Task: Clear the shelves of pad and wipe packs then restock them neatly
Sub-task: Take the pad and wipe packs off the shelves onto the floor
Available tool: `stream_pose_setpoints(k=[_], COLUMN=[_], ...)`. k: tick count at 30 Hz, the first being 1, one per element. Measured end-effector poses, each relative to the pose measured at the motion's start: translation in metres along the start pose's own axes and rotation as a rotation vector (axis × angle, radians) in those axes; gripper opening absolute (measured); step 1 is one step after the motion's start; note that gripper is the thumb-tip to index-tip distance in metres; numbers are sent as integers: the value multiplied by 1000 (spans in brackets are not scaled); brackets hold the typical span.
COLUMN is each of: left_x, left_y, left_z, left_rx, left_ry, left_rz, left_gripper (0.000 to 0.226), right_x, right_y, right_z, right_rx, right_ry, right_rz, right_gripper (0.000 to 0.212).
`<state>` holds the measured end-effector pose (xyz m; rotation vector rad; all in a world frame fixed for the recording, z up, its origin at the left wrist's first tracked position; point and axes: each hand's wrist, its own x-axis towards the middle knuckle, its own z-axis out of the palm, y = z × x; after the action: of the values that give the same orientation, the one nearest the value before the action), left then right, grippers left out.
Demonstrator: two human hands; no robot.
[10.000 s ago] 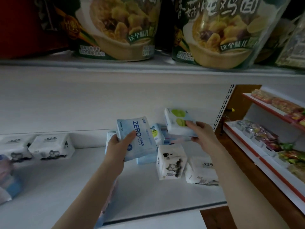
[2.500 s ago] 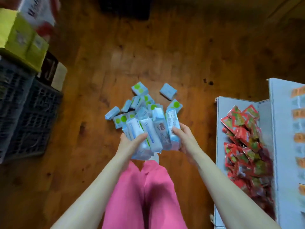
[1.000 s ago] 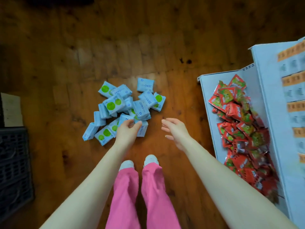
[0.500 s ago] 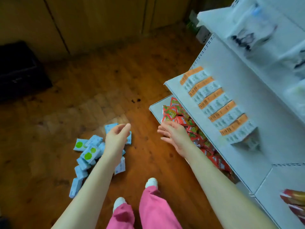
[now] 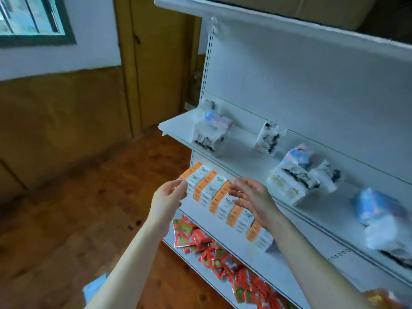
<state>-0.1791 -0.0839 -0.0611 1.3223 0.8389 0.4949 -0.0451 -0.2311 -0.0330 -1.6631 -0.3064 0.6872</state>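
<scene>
The white shelf (image 5: 176, 128) carries several white wipe packs with dark prints: one (image 5: 209, 136) at its left end with a pink and blue pack on top, one (image 5: 268, 137) leaning on the back panel, and a cluster (image 5: 294, 181) further right. A blue and white pack (image 5: 379, 217) lies blurred at the right edge. My left hand (image 5: 167, 199) and my right hand (image 5: 254, 199) hover empty, fingers loosely spread, in front of the shelf below. A blue pad pack (image 5: 94, 287) shows on the floor beside my left forearm.
Orange and white boxes (image 5: 219, 197) line the shelf under my hands. Red snack sachets (image 5: 214, 248) fill the bottom shelf. A wooden floor (image 5: 66, 208), a brown door (image 5: 156, 63) and a window (image 5: 33, 16) lie to the left. An upper shelf edge (image 5: 289, 25) overhangs.
I dropped the armful of blue pad packs onto the floor pile. My view then swung up from the floor to the shelves, and both empty hands rose towards the shelf front.
</scene>
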Motion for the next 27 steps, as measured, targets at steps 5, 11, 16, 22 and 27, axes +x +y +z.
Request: stream_pose_setpoints(k=[5, 11, 16, 22, 27], left_x=[36, 101, 169, 219, 220], left_y=[29, 57, 71, 70, 72], left_z=[32, 43, 52, 60, 55], left_rx=[95, 182, 303, 298, 168], left_ry=[4, 26, -12, -261, -253], left_rz=[71, 120, 143, 76, 301], left_gripper=[22, 40, 59, 36, 13], right_x=[44, 103, 150, 183, 178], right_y=[-20, -29, -40, -40, -34], right_z=[-27, -11, 18, 49, 60], right_rx=[42, 82, -77, 23, 209], right_ry=[37, 89, 258, 277, 302], right_rz=[-14, 27, -33, 21, 31], right_gripper=[7, 15, 53, 35, 26])
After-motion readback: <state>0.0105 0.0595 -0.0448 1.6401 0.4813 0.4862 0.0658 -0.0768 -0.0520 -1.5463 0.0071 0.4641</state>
